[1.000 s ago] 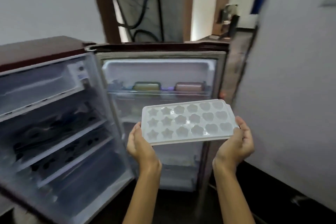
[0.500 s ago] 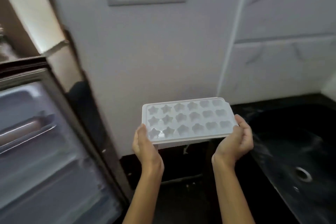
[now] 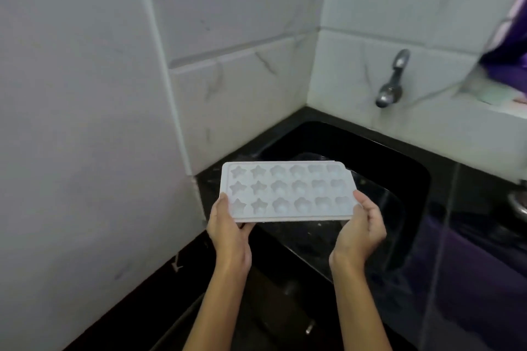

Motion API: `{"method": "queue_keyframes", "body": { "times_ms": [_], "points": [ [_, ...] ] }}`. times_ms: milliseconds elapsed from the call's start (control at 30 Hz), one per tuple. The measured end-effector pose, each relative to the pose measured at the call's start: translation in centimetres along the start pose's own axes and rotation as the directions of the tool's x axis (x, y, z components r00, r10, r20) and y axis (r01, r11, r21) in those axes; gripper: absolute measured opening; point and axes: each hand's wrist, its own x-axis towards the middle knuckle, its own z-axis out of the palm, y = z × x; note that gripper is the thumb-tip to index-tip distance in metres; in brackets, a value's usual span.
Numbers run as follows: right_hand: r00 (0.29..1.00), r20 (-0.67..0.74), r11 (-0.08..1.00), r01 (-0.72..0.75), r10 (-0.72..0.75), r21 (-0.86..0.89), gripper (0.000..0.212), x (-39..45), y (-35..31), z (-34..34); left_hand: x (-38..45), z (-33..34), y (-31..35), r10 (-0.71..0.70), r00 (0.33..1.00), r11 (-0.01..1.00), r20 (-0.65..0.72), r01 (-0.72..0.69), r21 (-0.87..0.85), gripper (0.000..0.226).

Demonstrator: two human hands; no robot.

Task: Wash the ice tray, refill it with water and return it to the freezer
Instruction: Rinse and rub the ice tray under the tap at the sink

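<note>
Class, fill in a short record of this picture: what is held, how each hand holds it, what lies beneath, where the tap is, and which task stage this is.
Held: white ice tray, level, moulds up
Left hand: grips the tray's left end
Right hand: grips the tray's right end
Beneath: black sink
Tap: on the tiled wall, no water visible
Stage: washing not yet begun

Corner spot with white marble-look wall tiles veined in grey, meeting a plain white wall on the left. Black glossy stone desk runs below with a black sunken sink basin set in it. Grey metal wall tap sticks out over it. Light's pretty dim.
</note>
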Motion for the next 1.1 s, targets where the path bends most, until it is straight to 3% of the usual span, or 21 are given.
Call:
{"method": "queue_keyframes", "body": {
  "times_ms": [133,400,733,867,1000,1100],
  "points": [
    [0.994,-0.107,1.0,0.007,-0.006,0.003,0.032,3.6,-0.5,-2.7,-0.7,3.1,-3.3,-0.081,0.989,0.996,0.123,0.077,0.035,0.022],
    [0.99,-0.137,0.999,0.041,-0.041,-0.009,0.031,10.1,-3.2,-5.9,-1.7,8.7,-8.2,-0.182,0.931,0.983,0.317,0.17,0.065,0.03],
    [0.985,-0.173,0.996,-0.01,-0.005,-0.084,0.03,15.7,-3.7,-6.3,0.4,13.1,-11.5,-0.253,0.897,0.967,0.362,0.226,0.116,0.03],
    [0.986,-0.166,0.977,-0.024,-0.012,-0.213,0.027,18.3,-3.9,-5.1,2.7,15.5,-12.6,-0.292,0.884,0.955,0.365,0.25,0.159,0.034],
    [0.97,-0.079,0.8,0.142,-0.23,-0.584,0.036,21.5,-4.1,-2.3,5.6,18.4,-13.5,-0.311,0.879,0.949,0.362,0.263,0.176,0.035],
    [0.94,0.047,0.761,0.303,-0.339,-0.573,0.037,23.8,-5.0,1.5,7.6,20.3,-14.2,-0.327,0.868,0.942,0.373,0.272,0.195,0.034]
  ]
}}
